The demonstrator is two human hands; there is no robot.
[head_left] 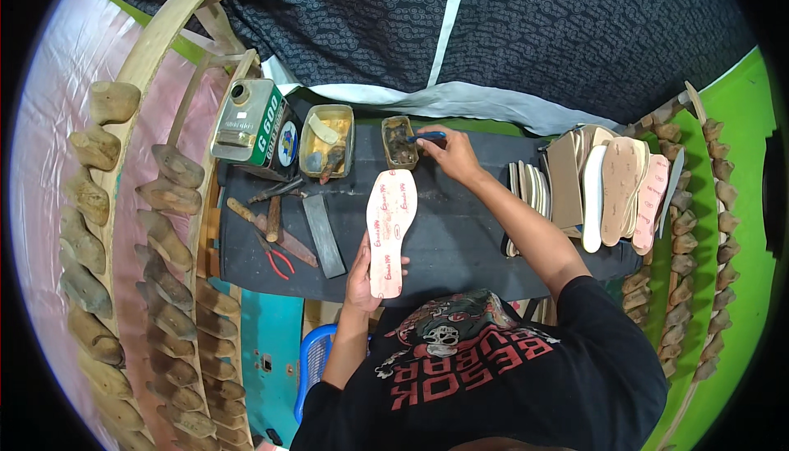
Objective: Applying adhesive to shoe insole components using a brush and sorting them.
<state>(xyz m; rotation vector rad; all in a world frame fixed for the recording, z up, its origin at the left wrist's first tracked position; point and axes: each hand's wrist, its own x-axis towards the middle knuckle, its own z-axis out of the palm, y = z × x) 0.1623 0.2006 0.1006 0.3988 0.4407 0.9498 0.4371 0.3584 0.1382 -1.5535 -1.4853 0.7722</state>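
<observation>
1. Currently, head view: L hand (pixel 359 280) closed round the lower, narrower part of a pale insole (pixel 391 233) w/ red print, fingertips showing past its R edge; insole held lengthwise over the front half of the dark bench (pixel 460 241), wide end pointing away from the person.
2. Head view, R hand (pixel 451 156): pinching a blue-handled tool (pixel 432 135) btwn thumb & fingers at R rim of a small tub (pixel 402 166) w/ dark stuff in it; can't tell if tip touches contents.
3. Head view, bench L side: metal can (pixel 250 135), bigger tub (pixel 352 145), hammer (pixel 274 219), red-handled pliers (pixel 273 255), grey bar (pixel 324 236).
4. Head view, bench R side: stacked soles (pixel 618 190), incl. brown, white & pink; wooden lasts (pixel 172 239) racked both sides.
</observation>
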